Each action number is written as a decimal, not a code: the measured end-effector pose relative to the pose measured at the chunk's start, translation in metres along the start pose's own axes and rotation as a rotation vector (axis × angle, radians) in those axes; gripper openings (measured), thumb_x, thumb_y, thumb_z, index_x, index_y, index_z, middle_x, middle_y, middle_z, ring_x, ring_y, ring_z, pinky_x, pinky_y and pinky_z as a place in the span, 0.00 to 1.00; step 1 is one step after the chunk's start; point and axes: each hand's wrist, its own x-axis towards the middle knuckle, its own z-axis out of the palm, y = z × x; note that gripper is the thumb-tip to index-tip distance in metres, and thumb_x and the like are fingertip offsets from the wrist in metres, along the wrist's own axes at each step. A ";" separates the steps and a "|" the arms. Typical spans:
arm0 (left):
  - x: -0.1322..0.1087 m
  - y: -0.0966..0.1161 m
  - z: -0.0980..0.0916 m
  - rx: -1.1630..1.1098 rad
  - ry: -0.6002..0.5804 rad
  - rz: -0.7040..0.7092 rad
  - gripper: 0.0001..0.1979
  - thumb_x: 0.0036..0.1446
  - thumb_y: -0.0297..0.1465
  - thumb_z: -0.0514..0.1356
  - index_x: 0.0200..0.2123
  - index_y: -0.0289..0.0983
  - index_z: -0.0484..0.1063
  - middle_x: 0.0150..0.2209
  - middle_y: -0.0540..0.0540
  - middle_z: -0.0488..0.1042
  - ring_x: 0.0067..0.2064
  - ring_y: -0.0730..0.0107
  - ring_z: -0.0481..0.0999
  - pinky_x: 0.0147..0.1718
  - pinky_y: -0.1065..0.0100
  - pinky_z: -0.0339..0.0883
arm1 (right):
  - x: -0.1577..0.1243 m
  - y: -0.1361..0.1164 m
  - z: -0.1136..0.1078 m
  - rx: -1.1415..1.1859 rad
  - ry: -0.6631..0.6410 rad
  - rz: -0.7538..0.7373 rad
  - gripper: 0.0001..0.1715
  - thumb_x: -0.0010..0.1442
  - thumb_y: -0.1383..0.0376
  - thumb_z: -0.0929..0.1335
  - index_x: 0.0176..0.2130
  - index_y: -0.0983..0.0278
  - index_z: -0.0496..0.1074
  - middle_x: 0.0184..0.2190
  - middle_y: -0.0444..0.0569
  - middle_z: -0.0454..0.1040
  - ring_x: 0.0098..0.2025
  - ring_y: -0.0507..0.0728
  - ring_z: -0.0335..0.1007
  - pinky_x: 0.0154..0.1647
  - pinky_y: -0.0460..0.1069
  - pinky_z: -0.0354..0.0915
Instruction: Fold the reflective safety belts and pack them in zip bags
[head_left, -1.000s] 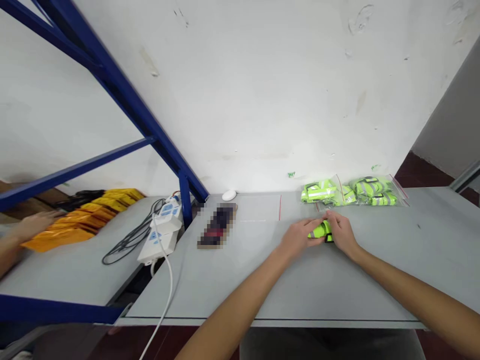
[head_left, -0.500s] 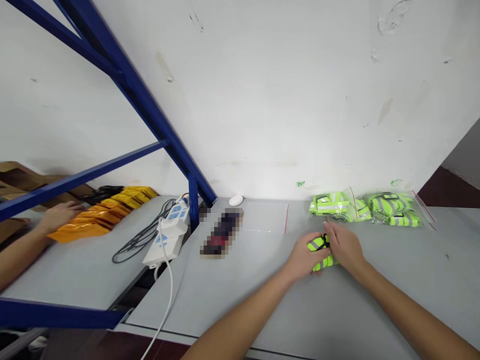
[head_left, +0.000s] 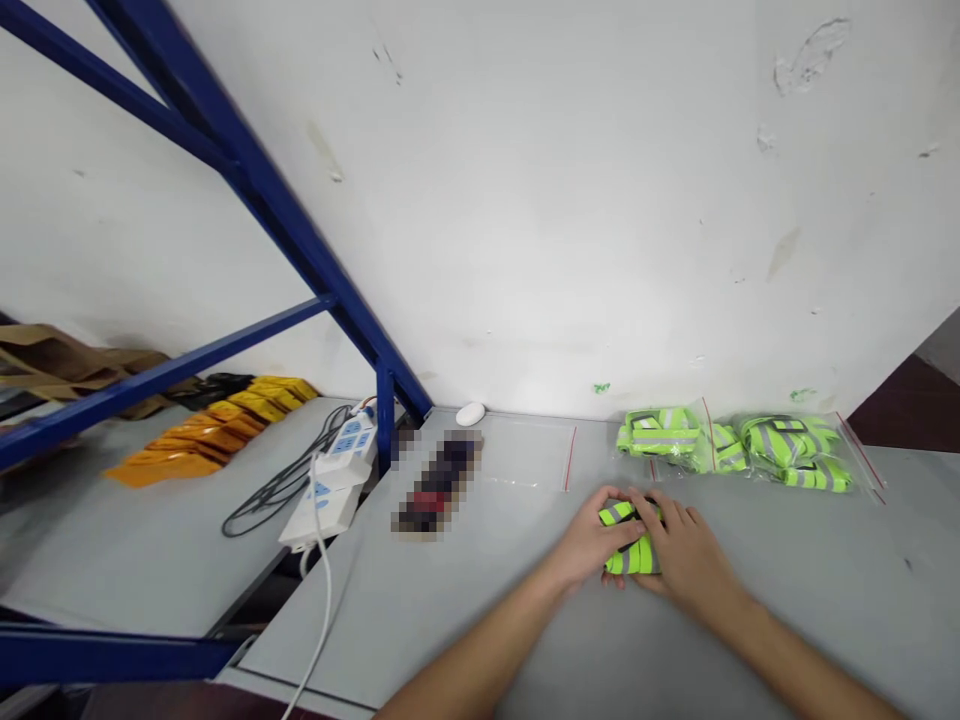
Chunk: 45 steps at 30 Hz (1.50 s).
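A rolled yellow-green reflective strap bundle [head_left: 632, 556] with grey bands is held between both hands, just over the grey table [head_left: 525, 600]. My left hand [head_left: 589, 538] grips its left side, with fingertips showing below it. My right hand [head_left: 686, 550] is closed around the right side, fingers laid over the top. Its black part is mostly covered by the fingers. Behind the hands lie clear zip bags of similar strap bundles, one bag [head_left: 664, 435] nearer and another bag [head_left: 795, 450] to the right. A flat clear zip bag [head_left: 529, 455] with a red seal lies left of them.
A white oval object [head_left: 471, 413] and a pixelated dark item [head_left: 439, 485] lie left on the table. White power strips [head_left: 330, 500] with cables sit beside the blue metal frame [head_left: 386, 410]. Orange and yellow packets [head_left: 214, 435] fill part of the left table. A wall stands behind.
My right hand has moved from the bundle's top to wrap its right side. Another person's hand at the orange packets has left view. The camera view has shifted slightly.
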 end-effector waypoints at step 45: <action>-0.005 0.010 -0.027 1.288 0.299 0.447 0.10 0.64 0.31 0.45 0.36 0.39 0.65 0.33 0.46 0.74 0.36 0.63 0.74 0.34 0.68 0.60 | -0.085 0.022 -0.042 -0.102 0.118 0.331 0.32 0.62 0.54 0.63 0.63 0.56 0.59 0.52 0.54 0.70 0.44 0.60 0.73 0.39 0.53 0.70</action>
